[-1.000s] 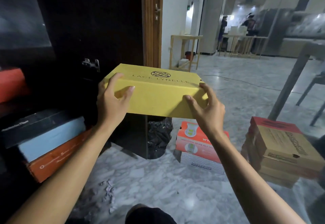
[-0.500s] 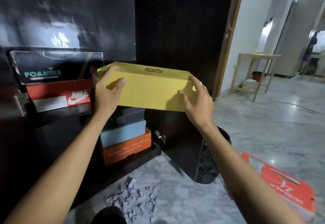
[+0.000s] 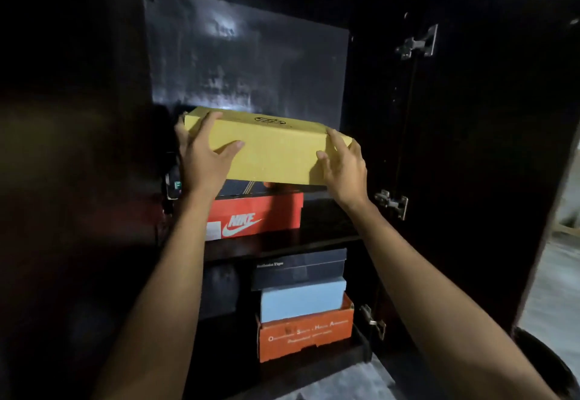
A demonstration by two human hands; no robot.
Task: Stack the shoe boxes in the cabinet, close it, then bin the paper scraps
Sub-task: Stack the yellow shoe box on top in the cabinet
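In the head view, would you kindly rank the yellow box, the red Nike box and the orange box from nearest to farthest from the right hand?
1. yellow box: gripped by the right hand, upper shelf.
2. red Nike box: just below, same shelf.
3. orange box: bottom of the lower stack.

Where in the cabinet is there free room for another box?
Free: upper shelf right of the red Nike box, toward the hinge; lower shelf left of the three-box stack, though dim. Crowded: above the Nike box, where both hands hold the yellow box.

Home, dark cabinet (image 3: 470,148), stacked shoe boxes (image 3: 303,302)
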